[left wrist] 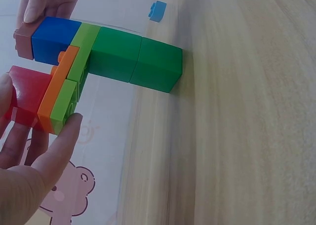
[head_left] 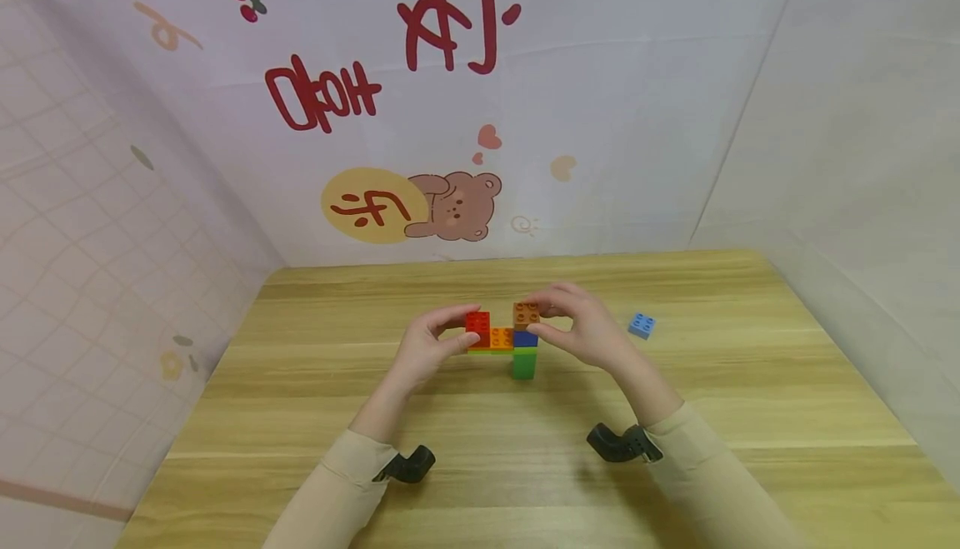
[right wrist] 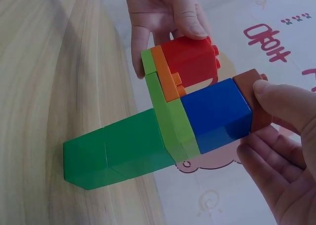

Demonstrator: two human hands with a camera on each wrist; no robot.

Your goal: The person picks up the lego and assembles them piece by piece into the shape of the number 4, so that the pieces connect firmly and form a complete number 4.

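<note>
A joined build of toy bricks stands on the table, its base two stacked green bricks. Lime green bricks lie across that column and jut to the left, with a flat orange brick on the jutting part. My left hand holds the red brick at that end, a finger under the lime piece. Over the column sits a blue brick, topped by a brown brick. My right hand pinches the brown brick between thumb and fingers.
A loose light blue brick lies on the wooden table, right of the right hand. Behind the table hangs a white printed cloth. Black wrist mounts sit at both cuffs.
</note>
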